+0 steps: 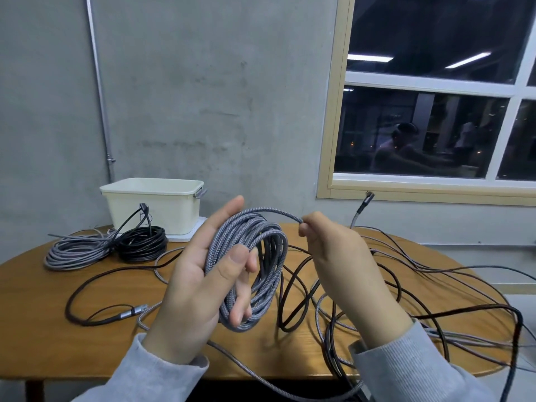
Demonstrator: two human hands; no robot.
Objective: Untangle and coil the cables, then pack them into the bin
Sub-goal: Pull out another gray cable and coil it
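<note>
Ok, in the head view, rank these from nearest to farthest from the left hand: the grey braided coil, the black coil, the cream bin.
1. Grey braided coil: held in the left hand itself.
2. Black coil: on the table, to the hand's far left.
3. Cream bin: behind the black coil, by the wall.

A plain workroom or office; bare grey concrete wall (203, 97), cream-framed window (435, 91) far right, round wooden table (37, 288) near.
</note>
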